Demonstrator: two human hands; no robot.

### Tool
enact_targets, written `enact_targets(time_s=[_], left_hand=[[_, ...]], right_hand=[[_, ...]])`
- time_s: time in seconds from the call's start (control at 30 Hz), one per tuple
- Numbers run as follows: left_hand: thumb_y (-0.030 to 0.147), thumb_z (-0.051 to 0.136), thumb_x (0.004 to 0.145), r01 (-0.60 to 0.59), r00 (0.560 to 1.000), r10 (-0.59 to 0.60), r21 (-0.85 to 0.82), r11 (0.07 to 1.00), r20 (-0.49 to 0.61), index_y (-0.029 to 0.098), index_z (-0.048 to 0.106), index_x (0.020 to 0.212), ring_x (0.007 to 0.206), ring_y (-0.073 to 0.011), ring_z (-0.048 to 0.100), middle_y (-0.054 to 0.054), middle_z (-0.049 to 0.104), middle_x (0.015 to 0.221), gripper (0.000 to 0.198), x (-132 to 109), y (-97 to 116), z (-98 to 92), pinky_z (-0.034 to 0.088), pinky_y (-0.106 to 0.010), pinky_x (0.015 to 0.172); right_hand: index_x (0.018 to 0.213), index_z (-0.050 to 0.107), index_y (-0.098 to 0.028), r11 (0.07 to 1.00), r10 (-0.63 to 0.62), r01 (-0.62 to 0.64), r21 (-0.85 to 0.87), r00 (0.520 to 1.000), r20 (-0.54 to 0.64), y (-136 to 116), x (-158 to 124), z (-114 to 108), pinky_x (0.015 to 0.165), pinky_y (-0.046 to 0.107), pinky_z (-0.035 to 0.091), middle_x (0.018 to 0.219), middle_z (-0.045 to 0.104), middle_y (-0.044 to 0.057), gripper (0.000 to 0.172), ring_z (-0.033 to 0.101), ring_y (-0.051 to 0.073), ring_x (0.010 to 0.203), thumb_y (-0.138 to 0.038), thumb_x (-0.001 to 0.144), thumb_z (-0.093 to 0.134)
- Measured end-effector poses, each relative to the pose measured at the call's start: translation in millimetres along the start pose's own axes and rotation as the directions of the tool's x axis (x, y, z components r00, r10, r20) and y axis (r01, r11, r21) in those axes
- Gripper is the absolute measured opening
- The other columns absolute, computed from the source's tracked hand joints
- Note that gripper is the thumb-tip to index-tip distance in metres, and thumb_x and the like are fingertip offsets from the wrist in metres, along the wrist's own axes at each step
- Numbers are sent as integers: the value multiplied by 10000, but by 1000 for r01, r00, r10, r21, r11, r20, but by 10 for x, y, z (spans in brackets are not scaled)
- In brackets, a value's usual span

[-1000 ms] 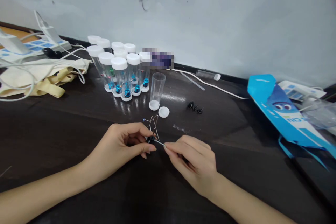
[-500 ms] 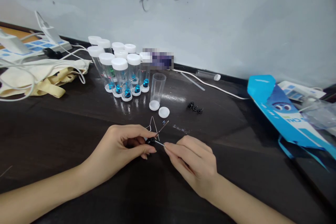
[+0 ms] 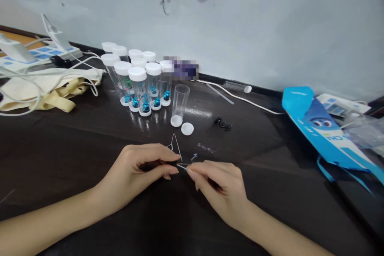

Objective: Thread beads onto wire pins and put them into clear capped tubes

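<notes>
My left hand (image 3: 139, 168) pinches a small black part (image 3: 173, 163) between thumb and fingertips, mostly hidden by them. A thin bent metal wire (image 3: 177, 144) sticks up beyond those fingers in a narrow peak. Across from it, my right hand (image 3: 220, 188) is closed on a thin pale rod (image 3: 182, 167), whose tip points at the black part; whether they touch I cannot tell. Just past my right fingertips shows a tiny bluish-white piece (image 3: 195, 155). Ahead of both hands, a clear tube (image 3: 181, 102) stands upright with its white cap (image 3: 187, 129) beside it.
Several white-capped tubes (image 3: 137, 74) with blue items inside stand at the back left. Small black parts (image 3: 222, 123) lie right of the loose cap. A cloth bag (image 3: 51, 88) and cables are at left, a blue package (image 3: 312, 128) at right. A whiteboard (image 3: 255, 28) rises behind.
The brownish thin stick slanting up from my left fingertips no longer shows there. My right hand has shifted slightly down, and the bluish-white piece appears lower and farther right.
</notes>
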State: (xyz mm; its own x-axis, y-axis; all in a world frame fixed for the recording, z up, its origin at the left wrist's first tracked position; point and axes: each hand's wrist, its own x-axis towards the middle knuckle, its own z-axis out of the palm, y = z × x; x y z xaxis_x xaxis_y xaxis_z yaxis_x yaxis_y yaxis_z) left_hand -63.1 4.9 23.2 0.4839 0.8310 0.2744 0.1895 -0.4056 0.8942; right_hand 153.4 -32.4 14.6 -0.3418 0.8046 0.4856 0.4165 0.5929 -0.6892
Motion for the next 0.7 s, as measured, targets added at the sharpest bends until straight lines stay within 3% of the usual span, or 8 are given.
enact_targets(time_s=[0.1,0.2,0.33,0.43,0.5,0.57,0.63,0.7], left_hand=[[177,682,823,-58,998,58,84,995,7,200,732,964,794,-167,698,-33,743,925,151,9,-6,-10,572,-238,689],[174,662,839,-104,995,101,125,987,27,204,726,984,824,-170,694,-31,742,921,161,12,0,-17,563,-248,729],[159,635,857,-119,992,114,115,986,50,213,713,1026,799,-156,685,-25,733,906,194,-1,25,-23,552,-233,701],[141,616,866,-121,990,112,106,987,83,217,709,1029,813,-155,674,-24,721,909,202,-6,52,-24,541,-237,723],[134,599,874,-107,989,96,101,989,108,214,711,1011,808,-156,666,-28,713,909,195,-3,71,-20,535,-243,721],[135,584,880,-76,990,64,93,993,126,210,714,989,794,-155,659,-31,706,905,185,5,83,-15,531,-246,711],[151,585,882,-35,993,25,80,996,119,207,718,957,755,-149,654,-29,702,877,163,16,87,-11,525,-237,669],[181,597,878,13,996,-18,54,998,87,200,720,924,690,-138,647,-24,698,834,132,28,83,-10,514,-222,605]], right_hand=[[828,696,-164,940,270,-284,187,958,97,-46,28,9,434,202,364,513,558,-29,167,484,77,431,-190,921,560],[793,686,-156,715,504,-562,415,827,251,-79,53,20,351,166,284,470,547,-40,212,397,44,346,-295,914,581],[789,687,-139,392,570,-687,611,703,424,-87,83,19,316,143,199,436,523,-52,231,296,12,300,-336,889,618],[788,691,-133,278,566,-710,647,665,487,-87,98,11,323,138,182,426,507,-56,223,284,7,310,-319,889,621],[802,685,-137,285,562,-720,633,660,498,-89,106,9,326,140,191,441,520,-54,224,299,10,311,-328,895,614],[837,669,-151,374,553,-713,593,685,475,-87,114,5,334,147,221,483,562,-41,223,357,23,321,-352,904,598],[892,657,-171,576,527,-637,512,769,362,-73,122,-6,371,161,301,569,612,-22,187,454,48,377,-352,898,609],[941,663,-183,842,400,-434,322,901,168,-44,124,-29,471,198,415,746,652,15,144,541,76,497,-310,876,648]])
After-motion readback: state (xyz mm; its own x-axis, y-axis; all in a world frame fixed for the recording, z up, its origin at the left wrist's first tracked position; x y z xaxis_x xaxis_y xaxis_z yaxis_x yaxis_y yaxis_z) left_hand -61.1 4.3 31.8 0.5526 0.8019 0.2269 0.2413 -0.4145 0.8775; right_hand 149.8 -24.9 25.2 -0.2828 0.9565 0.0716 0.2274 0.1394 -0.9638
